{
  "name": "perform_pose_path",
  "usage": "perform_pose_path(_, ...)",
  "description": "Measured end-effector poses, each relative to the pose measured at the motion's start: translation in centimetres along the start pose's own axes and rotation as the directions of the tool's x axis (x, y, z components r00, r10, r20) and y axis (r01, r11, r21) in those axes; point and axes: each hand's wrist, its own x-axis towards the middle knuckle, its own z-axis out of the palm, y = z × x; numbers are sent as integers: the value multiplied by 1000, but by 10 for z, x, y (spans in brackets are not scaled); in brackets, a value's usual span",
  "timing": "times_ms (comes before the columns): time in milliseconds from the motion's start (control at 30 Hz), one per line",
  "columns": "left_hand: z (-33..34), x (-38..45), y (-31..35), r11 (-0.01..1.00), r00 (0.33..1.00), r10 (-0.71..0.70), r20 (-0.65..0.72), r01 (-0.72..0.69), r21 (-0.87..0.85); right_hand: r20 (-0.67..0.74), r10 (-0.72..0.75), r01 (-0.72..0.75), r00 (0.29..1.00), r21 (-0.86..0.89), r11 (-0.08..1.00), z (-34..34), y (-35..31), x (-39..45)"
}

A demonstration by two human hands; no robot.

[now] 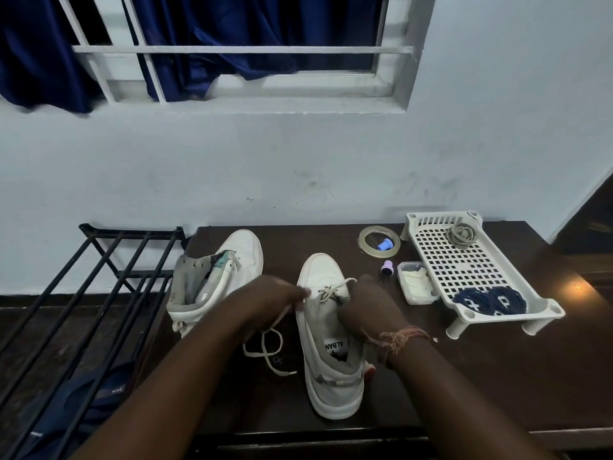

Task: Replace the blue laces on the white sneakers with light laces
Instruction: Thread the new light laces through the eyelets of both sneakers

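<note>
the step in hand looks like threading the light lace [335, 289] through the lower eyelets of the near sneaker [328, 330], which lies on the dark desk [464, 376] with its toe toward the wall. the left hand [282, 293] has its fingers pinched on one run of the lace, drawing it out to the left of the eyelet row; the slack drops off and curls in a loose loop on the desk beside the shoe, ending in a stiff tip. the right hand [365, 302] sits over the right side of the tongue, fingers curled at the lace crossing, though what exactly they clamp is hidden by the hand itself.

the blue laces [490, 302] already lie coiled in the white perforated tray [464, 260] to the right, so removal seems done. the second sneaker [219, 277] stands to the left, tongue open; whether it is relaced i cannot tell.

the next move probably calls for evening out both ends, then feeding a tip into the next eyelet up, with the tongue held flat.

the shoes look like smooth white synthetic leather with grey fabric lining. the lace is flat, woven, limp. the tray is rigid plastic with a square grid, and a clear tape roll [379, 242] lies near it.
</note>
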Motion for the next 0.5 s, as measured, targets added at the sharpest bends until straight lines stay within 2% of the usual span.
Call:
perform_pose_path(67,-2,-4,9,928,989,124,-85,-146,-342,-4,6,-6,1000,-13,1000,0,-1,-1)
perform_pose_path(133,-1,-2,17,738,967,169,-191,-252,-626,-11,9,-9,1000,-15,1000,1,0,-1)
perform_pose_path(200,-3,0,20,434,989,114,-99,-139,-890,-10,14,-14,1000,-4,1000,2,1,0)
perform_pose_path(233,-4,2,17,321,996,80,-27,-51,-946,-7,18,-18,1000,3,1000,2,1,1)
perform_pose_path(267,-6,4,14,301,999,29,28,18,-954,-2,24,-24,1000,12,1000,2,2,2)
perform_pose_path(300,-8,4,11,361,997,-35,63,72,-930,1,31,-31,1000,19,999,2,2,3)
perform_pose_path(400,-4,5,0,662,977,-202,63,183,-726,-1,54,-54,999,41,998,3,1,3)
perform_pose_path(467,0,8,-6,893,976,-205,-69,157,-422,-8,66,-66,998,59,996,3,0,2)
perform_pose_path(500,3,10,-8,959,979,-152,-135,112,-262,-6,72,-71,997,68,995,3,0,2)
